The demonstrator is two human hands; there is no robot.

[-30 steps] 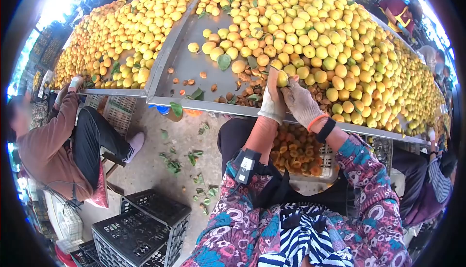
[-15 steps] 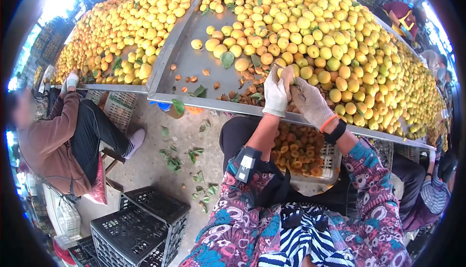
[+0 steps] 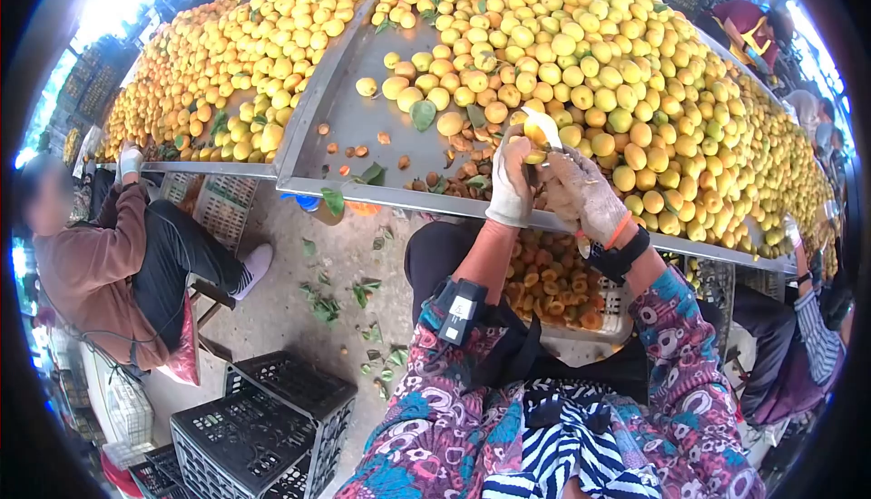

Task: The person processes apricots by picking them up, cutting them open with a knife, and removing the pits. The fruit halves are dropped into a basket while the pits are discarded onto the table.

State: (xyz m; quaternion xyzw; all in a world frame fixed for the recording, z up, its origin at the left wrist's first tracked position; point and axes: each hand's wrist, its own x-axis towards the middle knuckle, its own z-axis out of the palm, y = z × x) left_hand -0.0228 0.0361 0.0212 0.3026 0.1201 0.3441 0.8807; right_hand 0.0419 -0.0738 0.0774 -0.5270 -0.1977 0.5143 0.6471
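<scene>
Over the near edge of the metal table (image 3: pixel 349 132), both gloved hands come together. My left hand (image 3: pixel 511 181) is closed around a yellow apricot (image 3: pixel 533 133), with its fingers on the left side of the fruit. In my right hand (image 3: pixel 588 192) is a knife, its bright blade (image 3: pixel 547 125) lying against the upper right of that apricot. The knife's handle is hidden by the glove. Just beyond the hands spreads a large heap of whole apricots (image 3: pixel 635 91). Beneath them, a light plastic crate (image 3: pixel 617 304) holds many apricot halves (image 3: pixel 549 281).
Apricot pits and scraps (image 3: pixel 467 150) lie left of my hands, near a green leaf (image 3: pixel 423 114). Black crates (image 3: pixel 245 435) stand on the floor at lower left. A person in a brown top (image 3: pixel 95 268) sits at left; another person (image 3: pixel 798 354) sits at right.
The knife blade now shows, bright against the apricot. My right hand has turned and lowered slightly, and the apricot is more exposed in my left hand.
</scene>
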